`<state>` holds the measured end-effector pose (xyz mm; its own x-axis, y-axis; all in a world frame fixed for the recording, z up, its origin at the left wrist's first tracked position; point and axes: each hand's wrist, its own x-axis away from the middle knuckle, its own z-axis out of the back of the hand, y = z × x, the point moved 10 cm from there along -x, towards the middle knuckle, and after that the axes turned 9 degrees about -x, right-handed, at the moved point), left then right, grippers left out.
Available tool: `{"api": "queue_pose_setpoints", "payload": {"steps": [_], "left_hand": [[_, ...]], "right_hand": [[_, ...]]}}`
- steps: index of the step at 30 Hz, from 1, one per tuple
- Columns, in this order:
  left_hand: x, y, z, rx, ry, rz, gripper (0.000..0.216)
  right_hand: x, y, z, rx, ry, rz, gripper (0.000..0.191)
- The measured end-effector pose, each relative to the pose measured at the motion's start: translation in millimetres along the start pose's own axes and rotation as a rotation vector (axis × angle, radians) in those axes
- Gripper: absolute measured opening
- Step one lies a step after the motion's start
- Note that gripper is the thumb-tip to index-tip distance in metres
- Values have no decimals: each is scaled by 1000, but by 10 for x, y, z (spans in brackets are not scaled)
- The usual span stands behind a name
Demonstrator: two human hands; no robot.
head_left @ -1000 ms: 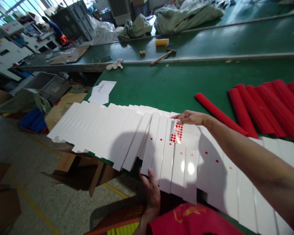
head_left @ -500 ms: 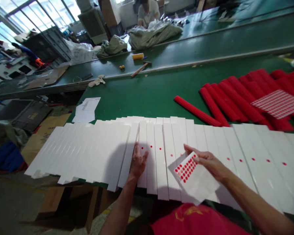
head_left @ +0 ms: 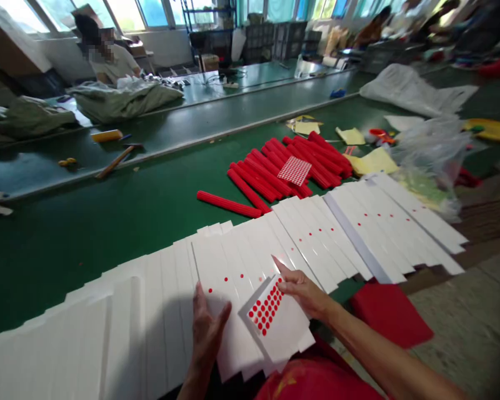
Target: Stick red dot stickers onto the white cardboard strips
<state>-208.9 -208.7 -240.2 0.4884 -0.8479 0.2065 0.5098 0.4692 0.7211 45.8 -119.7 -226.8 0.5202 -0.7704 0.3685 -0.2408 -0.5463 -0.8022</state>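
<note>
My right hand (head_left: 302,291) pinches the edge of a sheet of round red stickers (head_left: 265,306) between thumb and fingers, with the index finger stretched out. Part of the sheet is bare white backing. Beneath it, long flat white boxes (head_left: 250,244) lie side by side in a slanting, overlapping row. My left hand (head_left: 208,319) rests on the boxes, thumb and fingers apart, next to a box with one red dot (head_left: 210,290). Boxes to the right of it carry single red dots; those to its left show plain white tops.
Behind the boxes lie red ribbed rolls (head_left: 258,175) with another dotted sheet (head_left: 294,170) on top. Clear plastic bags (head_left: 429,155) and yellow paper (head_left: 375,161) are at right. A hammer (head_left: 115,161) lies farther back on the green table (head_left: 158,194). A co-worker (head_left: 112,58) sits beyond.
The view has swung to the right, bringing the far right end of the row and the plastic bags into sight. My right hand still holds the sticker sheet; my left stays on the boxes.
</note>
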Motion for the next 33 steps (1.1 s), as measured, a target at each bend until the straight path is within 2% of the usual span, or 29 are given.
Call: {"api": "queue_pose_setpoints", "payload": {"steps": [6,10,13,16,19,21,24,26,29,31,33], "left_hand": [[-15,891,-938,24,-81,-71,98],[21,1526,-1519,-14,-111,-139,98],[72,1838,-1900,-33,-142,-176,99],[107,2035,-2206,-27,-184,-242,96],[95,2128,-2342,-14,-161,-291,92],[80,2134,-2376,-16,-152,-283,87],[100,2131,-2391,-26,-182,-250,84],[139,2124,-2387,-3,-203,-216,88],[190,2065,-2434,138,-253,-126,88],[185,2006,-2462,226,-273,-67,82],[150,1927,-2454,297,-311,6,76]], "right_hand": [[205,-548,1007,10,123,127,31],[336,-914,1680,23,216,156,33],[429,-1226,2011,31,338,263,31],[420,-1414,1984,65,318,321,33],[421,-1486,1869,164,287,325,29],[498,-1519,1835,148,263,341,27],[665,-1450,1851,2,209,276,31],[772,-1393,1942,-99,250,242,27],[836,-1358,2099,-237,381,265,21],[781,-1349,2093,-280,415,269,24],[684,-1355,1980,-262,398,252,27]]}}
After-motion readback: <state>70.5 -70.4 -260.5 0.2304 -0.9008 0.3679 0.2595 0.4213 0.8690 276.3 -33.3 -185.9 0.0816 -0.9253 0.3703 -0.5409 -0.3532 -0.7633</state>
